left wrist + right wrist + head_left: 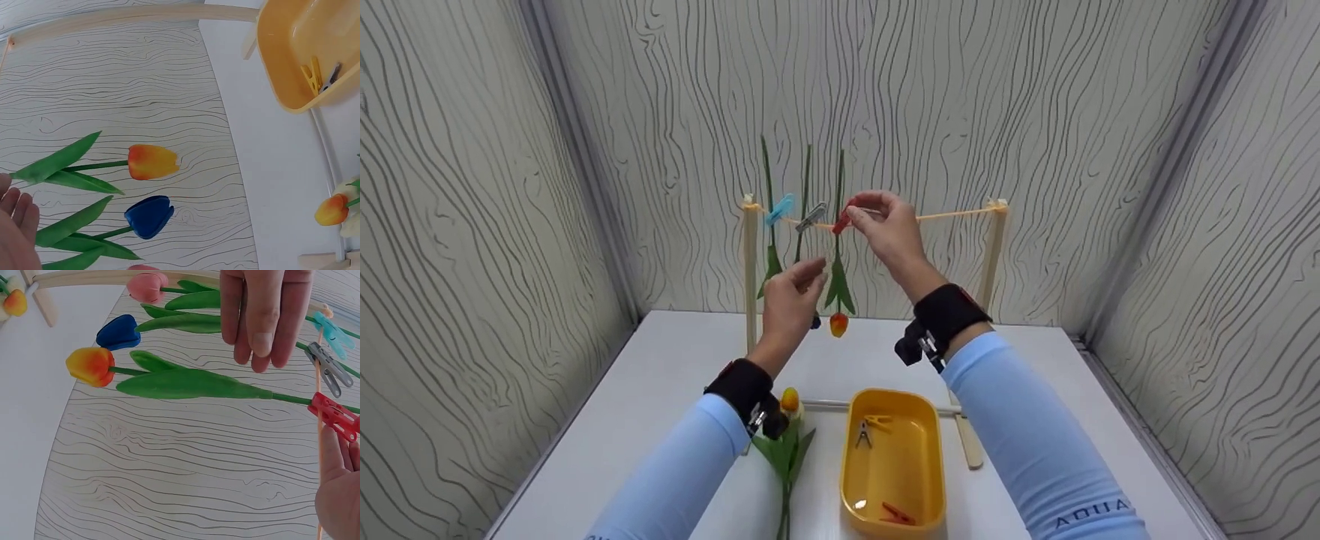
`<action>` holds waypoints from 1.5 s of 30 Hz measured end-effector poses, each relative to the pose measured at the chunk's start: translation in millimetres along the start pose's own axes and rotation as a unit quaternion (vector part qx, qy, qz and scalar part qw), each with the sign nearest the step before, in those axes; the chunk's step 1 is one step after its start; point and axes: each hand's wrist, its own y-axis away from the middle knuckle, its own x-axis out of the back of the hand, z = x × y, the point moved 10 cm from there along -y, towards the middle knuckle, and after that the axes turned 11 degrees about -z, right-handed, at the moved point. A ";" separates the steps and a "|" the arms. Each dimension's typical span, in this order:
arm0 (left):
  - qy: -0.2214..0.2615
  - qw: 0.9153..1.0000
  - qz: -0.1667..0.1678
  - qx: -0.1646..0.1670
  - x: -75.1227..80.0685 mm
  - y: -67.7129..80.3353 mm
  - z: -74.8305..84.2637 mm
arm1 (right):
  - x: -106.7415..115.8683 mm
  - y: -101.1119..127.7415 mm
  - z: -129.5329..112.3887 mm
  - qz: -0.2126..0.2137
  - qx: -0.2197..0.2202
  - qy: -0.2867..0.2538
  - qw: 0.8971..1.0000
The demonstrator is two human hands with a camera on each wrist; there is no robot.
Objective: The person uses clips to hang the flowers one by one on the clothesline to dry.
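Observation:
My right hand (891, 234) pinches the red clothespin (333, 415) between thumb and fingers. That clothespin sits on the orange string (952, 215), clamped over the stem of an upside-down orange-yellow tulip (838, 325). Lower and to the left, my left hand (792, 301) is held with its fingers extended and nothing in them, close to the hanging stems. Beside the red clothespin, a grey clothespin (811, 217) holds a blue tulip (118, 332), and a light blue clothespin (781, 209) holds a pink tulip (147, 287).
Wooden posts (751, 277) carry the string at both ends. On the white table (660, 390) stands a yellow tub (931, 457) containing a yellow clothespin (879, 422), a grey one (863, 433) and a red one (897, 514). Left of it lies an orange-yellow tulip (790, 400) with green leaves.

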 end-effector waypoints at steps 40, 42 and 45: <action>-0.063 0.995 -0.029 -0.078 20.2 5.9 -2.2 | 40.6 39.0 42.0 -0.020 0.087 0.141 0.986; -0.080 0.992 -0.037 -0.094 19.8 9.1 -1.6 | 37.0 43.1 50.7 -0.035 0.086 0.160 0.983; -0.115 0.985 -0.054 -0.120 17.3 14.7 -1.7 | 30.0 50.4 67.4 -0.066 0.083 0.198 0.974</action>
